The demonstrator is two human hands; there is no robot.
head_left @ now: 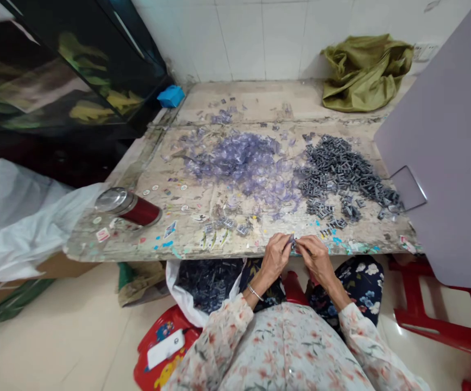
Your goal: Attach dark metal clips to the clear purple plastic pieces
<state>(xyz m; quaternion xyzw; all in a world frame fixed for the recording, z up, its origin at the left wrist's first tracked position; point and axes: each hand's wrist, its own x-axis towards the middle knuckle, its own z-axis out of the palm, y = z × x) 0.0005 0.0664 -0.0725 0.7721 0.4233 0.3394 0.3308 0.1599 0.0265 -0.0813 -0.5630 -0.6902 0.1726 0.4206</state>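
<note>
At the table's front edge my left hand [275, 256] pinches a small greyish plastic piece [292, 240]. My right hand [317, 262] meets it from the other side, thumb and fingers closed on the same piece; its details are too small to make out. Beyond my hands lies a loose heap of clear purplish plastic pieces [243, 155]. To its right is a pile of small dark grey plastic parts [335, 168]. A few clear-and-grey pieces [229, 223] lie nearer the edge, left of my hands.
A red thermos flask [141, 210] lies on the table's left side. An olive cloth sack [365, 73] rests at the back right, a blue box [171, 96] at the back left. Below the edge, a white sack [174, 279] holds dark parts beside a red stool [148, 339] bearing a white power bank [165, 348].
</note>
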